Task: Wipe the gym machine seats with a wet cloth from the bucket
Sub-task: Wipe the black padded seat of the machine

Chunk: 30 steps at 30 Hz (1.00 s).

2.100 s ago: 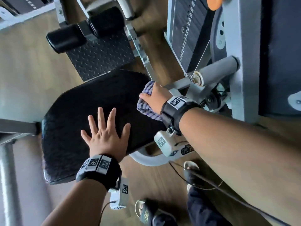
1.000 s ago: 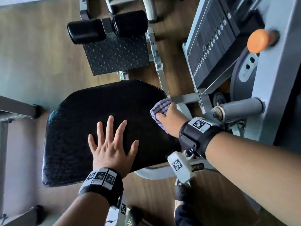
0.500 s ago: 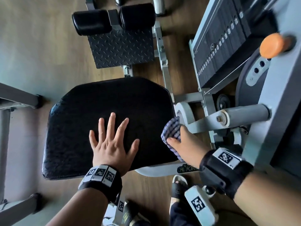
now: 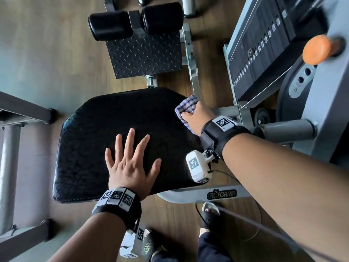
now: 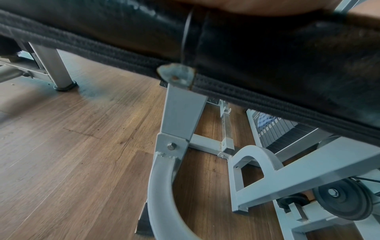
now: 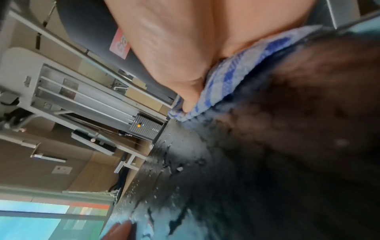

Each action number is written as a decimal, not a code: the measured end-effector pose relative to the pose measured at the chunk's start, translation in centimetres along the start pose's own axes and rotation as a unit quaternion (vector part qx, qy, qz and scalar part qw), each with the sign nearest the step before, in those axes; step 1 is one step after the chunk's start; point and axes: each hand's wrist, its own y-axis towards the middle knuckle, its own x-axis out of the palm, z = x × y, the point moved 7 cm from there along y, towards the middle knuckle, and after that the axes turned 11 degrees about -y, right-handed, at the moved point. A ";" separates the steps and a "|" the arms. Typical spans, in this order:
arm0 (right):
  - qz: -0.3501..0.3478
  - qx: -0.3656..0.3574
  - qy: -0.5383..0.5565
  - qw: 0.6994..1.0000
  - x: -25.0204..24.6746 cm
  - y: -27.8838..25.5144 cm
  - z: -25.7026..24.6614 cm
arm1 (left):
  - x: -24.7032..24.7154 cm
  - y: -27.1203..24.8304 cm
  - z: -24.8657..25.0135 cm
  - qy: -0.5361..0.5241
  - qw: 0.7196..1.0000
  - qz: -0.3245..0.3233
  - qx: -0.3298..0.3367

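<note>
The right hand [image 4: 196, 115] grips a checked cloth [image 4: 186, 105] at the black seat's [image 4: 105, 133] far right corner, apparently pressing it down; the left hand [image 4: 130, 165] lies flat, fingers spread, near the near edge.

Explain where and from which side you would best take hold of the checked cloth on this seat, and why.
Take the checked cloth by its bunched far end, which sticks out past the right hand at the seat's far right corner. Come from above: it lies pressed flat on the pad, so only that raised fold offers fingers a purchase.

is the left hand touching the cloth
Apart. The head view shows the left hand flat mid-seat, bare black padding between it and the cloth at the far right edge.
</note>
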 end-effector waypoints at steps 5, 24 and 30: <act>0.025 -0.133 -0.101 0.986 1.8 -3.5 0.7 | -0.1 -0.1 0.0 -0.004 1.000 0.009 0.000; 0.118 -0.241 -0.066 0.961 2.4 -15.4 -1.7 | -4.6 2.4 -1.0 -0.302 0.951 0.053 -0.035; 0.023 -0.139 -0.282 0.949 2.7 -10.2 -2.9 | -4.9 3.6 0.9 -0.234 0.972 -0.006 0.006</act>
